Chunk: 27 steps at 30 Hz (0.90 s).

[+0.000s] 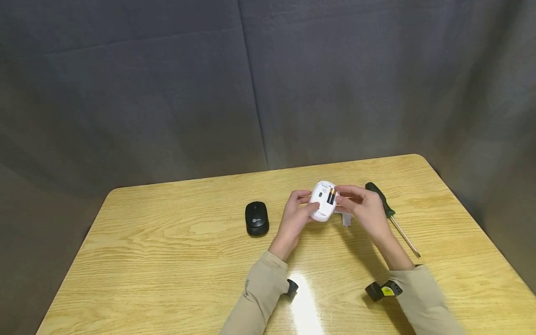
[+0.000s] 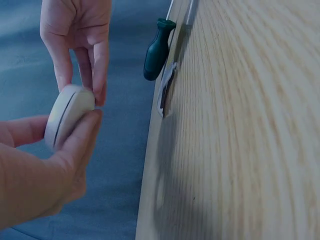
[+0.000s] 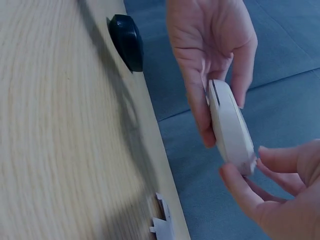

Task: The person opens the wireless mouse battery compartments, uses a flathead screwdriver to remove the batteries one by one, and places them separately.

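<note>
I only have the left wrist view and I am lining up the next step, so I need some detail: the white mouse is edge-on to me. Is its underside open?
Observer: Yes. In the head view the white mouse is held underside up, its compartment open with a battery in it.
Operator: Which hand is at the battery?
Observer: The right hand; its fingertips are right at the battery end, while the left hand grips the other side.
Operator: Where is the cover?
Observer: A small white piece, probably the cover, lies on the table under the right hand.
Operator: Anything left of the hands?
Observer: A black mouse sits on the table.
</note>
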Tool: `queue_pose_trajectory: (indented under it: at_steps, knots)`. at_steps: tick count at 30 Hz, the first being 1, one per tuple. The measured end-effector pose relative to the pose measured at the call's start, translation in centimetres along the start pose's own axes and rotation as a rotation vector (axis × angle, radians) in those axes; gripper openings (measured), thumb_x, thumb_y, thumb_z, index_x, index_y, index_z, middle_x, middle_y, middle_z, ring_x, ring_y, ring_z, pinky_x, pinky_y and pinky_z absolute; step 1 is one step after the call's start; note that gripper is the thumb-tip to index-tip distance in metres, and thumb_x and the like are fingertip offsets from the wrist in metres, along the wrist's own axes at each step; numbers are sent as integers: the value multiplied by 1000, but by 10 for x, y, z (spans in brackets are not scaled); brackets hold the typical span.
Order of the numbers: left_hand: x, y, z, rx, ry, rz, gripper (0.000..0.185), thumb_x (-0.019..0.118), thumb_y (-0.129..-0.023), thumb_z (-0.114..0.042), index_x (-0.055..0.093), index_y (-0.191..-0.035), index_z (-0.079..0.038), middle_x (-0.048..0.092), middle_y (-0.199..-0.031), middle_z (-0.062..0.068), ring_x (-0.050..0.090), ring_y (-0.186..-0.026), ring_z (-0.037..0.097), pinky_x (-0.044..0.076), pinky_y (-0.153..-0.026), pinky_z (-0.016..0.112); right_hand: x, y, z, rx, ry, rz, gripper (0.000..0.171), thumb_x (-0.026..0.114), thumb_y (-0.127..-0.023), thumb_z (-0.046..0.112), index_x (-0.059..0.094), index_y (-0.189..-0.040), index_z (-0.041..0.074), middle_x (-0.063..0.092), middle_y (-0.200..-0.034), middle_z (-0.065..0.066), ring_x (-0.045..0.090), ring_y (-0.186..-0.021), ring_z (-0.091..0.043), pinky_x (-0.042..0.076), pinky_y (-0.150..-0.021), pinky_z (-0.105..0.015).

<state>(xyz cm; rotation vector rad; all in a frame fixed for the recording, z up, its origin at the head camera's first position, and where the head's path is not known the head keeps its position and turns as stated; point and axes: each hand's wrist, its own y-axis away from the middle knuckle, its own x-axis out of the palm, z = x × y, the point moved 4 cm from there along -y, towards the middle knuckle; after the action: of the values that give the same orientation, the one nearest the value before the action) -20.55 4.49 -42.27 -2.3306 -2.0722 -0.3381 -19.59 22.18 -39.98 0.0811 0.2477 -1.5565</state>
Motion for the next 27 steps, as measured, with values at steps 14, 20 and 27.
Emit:
queue_pose_trajectory:
  at_steps: [14,20,27]
  knots:
    - [-1,-2,0,-22,-79,72,43,66,-96,-10,57,-137,1,69,-106,13,64,-83,15,57,-75,30,1,1,-3,32,15,27,37,67,-99,6,63,-133,-9,63,-125,-29,66,-90,-5,59,-79,-26]
    - [-3,-2,1,-16,-85,51,40,62,-99,-11,60,-137,0,70,-108,14,63,-80,14,58,-73,34,7,3,-4,61,-47,-15,38,69,-98,4,63,-133,-10,62,-127,-29,67,-93,-6,60,-81,-27]
    - [1,-1,3,-39,-43,108,48,67,-96,-6,58,-143,-2,64,-118,13,66,-79,16,62,-73,34,12,4,-7,62,-76,-179,31,71,-96,1,67,-124,-12,62,-131,-24,67,-99,-5,59,-77,-23]
